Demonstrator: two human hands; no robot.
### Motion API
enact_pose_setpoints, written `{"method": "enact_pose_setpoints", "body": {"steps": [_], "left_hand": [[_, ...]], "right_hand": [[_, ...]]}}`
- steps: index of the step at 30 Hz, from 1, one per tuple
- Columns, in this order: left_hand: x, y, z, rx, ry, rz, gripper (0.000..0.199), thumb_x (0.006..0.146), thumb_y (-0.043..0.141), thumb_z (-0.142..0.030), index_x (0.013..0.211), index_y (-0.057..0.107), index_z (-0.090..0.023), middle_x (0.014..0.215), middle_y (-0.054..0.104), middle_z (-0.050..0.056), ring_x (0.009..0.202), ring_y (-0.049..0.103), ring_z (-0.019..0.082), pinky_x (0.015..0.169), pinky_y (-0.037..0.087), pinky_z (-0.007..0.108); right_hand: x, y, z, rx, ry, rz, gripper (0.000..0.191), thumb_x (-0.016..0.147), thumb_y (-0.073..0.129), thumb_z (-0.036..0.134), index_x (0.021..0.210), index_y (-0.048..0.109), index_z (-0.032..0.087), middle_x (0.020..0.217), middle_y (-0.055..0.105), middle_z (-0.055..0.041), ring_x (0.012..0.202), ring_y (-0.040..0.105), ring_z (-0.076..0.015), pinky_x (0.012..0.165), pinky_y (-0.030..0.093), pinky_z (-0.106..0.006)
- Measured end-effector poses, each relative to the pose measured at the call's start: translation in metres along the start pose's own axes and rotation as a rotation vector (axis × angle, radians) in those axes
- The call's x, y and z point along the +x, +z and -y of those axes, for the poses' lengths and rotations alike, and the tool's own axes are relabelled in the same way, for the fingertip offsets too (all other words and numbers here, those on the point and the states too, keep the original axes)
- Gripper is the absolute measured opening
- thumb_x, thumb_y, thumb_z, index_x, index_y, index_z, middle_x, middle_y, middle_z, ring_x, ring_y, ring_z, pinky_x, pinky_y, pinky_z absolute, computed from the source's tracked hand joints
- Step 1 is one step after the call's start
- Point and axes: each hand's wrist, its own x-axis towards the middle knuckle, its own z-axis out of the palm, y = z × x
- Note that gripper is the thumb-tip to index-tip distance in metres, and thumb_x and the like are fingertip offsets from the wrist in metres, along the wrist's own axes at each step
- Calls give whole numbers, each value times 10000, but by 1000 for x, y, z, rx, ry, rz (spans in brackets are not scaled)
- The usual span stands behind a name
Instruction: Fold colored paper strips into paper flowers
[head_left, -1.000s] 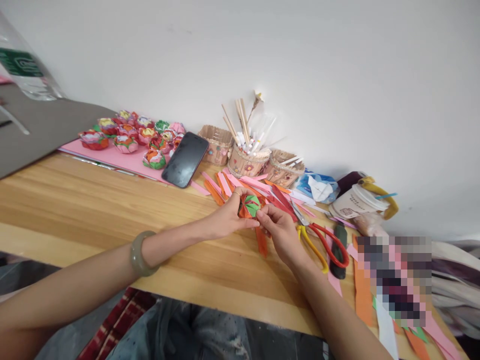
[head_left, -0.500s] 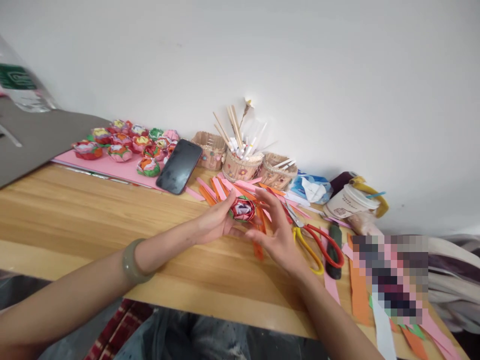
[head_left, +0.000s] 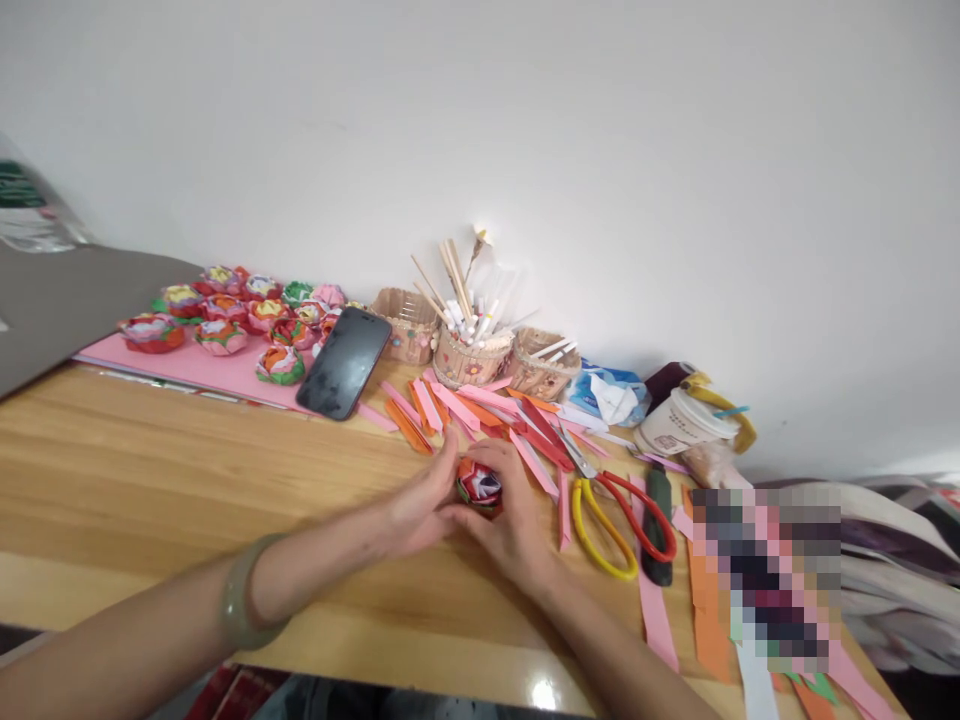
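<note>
A small round folded-paper flower (head_left: 480, 484), with red, green, white and purple layers, sits between my two hands above the wooden table. My left hand (head_left: 426, 502) supports it from the left, thumb raised along its side. My right hand (head_left: 511, 515) curls round its right and top, fingers bent over it and thumb below. Just beyond the hands lie folded paper strips (head_left: 457, 405) in pink, orange and red. Scissors (head_left: 600, 480) with one yellow and one red handle rest to the right of my right hand.
Several paper flowers (head_left: 221, 335) stand on a pink sheet (head_left: 187, 368) at the left, beside a black phone (head_left: 343, 362). Woven baskets (head_left: 472, 360) with sticks line the wall. A dark green tool (head_left: 658, 525), a lidded cup (head_left: 684, 422) and paper strips (head_left: 709, 600) are at the right.
My right hand has moved left and closed round the flower; before, its fingers were spread beside it. The camera view has shifted slightly, so the table contents appear lower.
</note>
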Motion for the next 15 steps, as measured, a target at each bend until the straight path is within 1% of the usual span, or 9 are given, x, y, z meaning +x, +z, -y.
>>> {"method": "enact_pose_setpoints", "body": {"steps": [2,4,7,10,13,15], "left_hand": [[0,-1,2,-18,-5,56,639,795,280,-682,952,606,-155,904,676,85,947,601,201,879,419,319],[0,-3,2,-38,-21,90,650,786,269,-695,946,605,-162,893,673,82,889,614,192,829,441,317],[1,-6,3,-45,3,90,616,793,285,-685,966,587,-178,887,660,69,838,608,166,767,444,287],[3,-8,3,-17,29,102,588,805,294,-668,971,572,-177,864,635,58,800,589,150,738,438,276],[4,-9,4,-12,43,118,539,817,318,-645,949,555,-180,811,599,31,758,569,141,722,445,287],[4,-8,4,-21,55,129,513,820,334,-634,923,548,-179,804,582,23,761,563,140,729,457,300]], "right_hand": [[1,0,-2,36,38,-24,268,789,646,278,1008,495,250,993,549,-64,955,553,-219,826,463,-364],[2,0,-4,76,89,-27,205,794,634,255,944,494,240,952,557,-55,905,559,-205,782,467,-344],[1,1,-6,100,145,-10,136,811,592,236,905,494,230,952,573,-57,880,559,-196,761,457,-337],[1,1,-7,98,155,19,25,857,513,248,857,502,226,930,593,-58,867,562,-193,763,444,-341],[2,0,-7,107,162,17,135,898,440,308,815,503,221,904,603,-63,850,568,-193,758,443,-341],[2,-1,-7,125,148,14,228,916,394,382,805,508,219,900,606,-71,863,569,-198,771,444,-350]]}}
